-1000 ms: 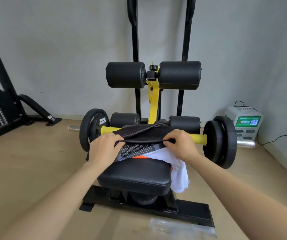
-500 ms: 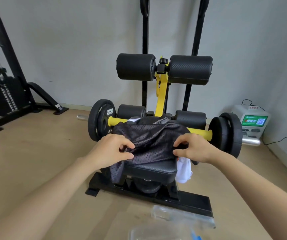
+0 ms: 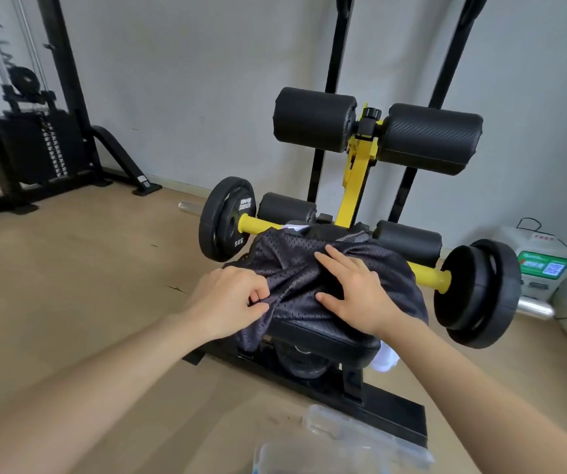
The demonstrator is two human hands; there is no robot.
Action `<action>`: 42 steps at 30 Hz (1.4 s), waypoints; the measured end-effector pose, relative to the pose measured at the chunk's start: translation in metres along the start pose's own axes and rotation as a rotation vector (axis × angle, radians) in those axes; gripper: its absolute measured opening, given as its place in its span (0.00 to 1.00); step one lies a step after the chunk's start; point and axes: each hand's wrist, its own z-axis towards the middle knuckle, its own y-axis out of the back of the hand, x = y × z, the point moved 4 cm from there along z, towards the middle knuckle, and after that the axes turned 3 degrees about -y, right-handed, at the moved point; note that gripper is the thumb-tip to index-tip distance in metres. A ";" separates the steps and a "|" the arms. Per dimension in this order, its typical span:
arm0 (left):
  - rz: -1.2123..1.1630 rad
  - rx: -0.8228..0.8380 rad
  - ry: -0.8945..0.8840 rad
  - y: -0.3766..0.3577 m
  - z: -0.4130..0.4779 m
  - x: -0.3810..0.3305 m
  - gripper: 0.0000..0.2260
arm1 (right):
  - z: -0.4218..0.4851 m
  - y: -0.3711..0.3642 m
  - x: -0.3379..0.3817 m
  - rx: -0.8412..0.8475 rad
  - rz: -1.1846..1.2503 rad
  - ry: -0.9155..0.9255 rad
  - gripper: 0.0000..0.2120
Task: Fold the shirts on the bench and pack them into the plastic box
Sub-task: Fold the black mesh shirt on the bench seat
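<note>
A dark mesh shirt (image 3: 285, 268) lies spread over the black padded bench (image 3: 323, 336), its left side hanging off the edge. My left hand (image 3: 230, 302) pinches a fold of the mesh at the shirt's left side. My right hand (image 3: 354, 289) lies flat on the shirt's middle, fingers spread and straight. A white shirt (image 3: 384, 359) peeks out from under the dark one at the bench's right side. The clear plastic box (image 3: 337, 446) sits on the floor at the bottom edge of the view, partly cut off.
A barbell with black plates (image 3: 224, 217) and yellow sleeves crosses behind the bench, with foam rollers (image 3: 313, 123) above. A weight-stack machine (image 3: 35, 145) stands far left. A white and green device (image 3: 545, 265) sits by the right wall. Wooden floor lies to the left.
The dark shirt has been pulled forward and spread over the bench. My right hand let go of the fabric and now lies flat on it; the left still pinches it. The view shifted left.
</note>
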 end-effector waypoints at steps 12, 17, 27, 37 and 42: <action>-0.149 -0.400 0.271 0.037 0.052 0.072 0.09 | 0.006 0.002 -0.004 -0.146 -0.108 0.050 0.29; -0.305 -0.334 0.328 0.024 0.034 0.081 0.05 | 0.006 0.001 -0.006 -0.081 -0.176 0.032 0.34; -0.164 0.026 0.236 0.020 -0.006 0.054 0.28 | 0.015 0.001 0.008 -0.067 -0.220 -0.029 0.35; -0.373 -0.445 0.497 0.048 -0.011 0.101 0.15 | 0.023 -0.017 0.019 0.059 -0.151 -0.002 0.44; -0.412 -0.436 0.524 0.036 -0.008 0.101 0.12 | 0.022 -0.014 0.022 0.074 -0.109 -0.006 0.43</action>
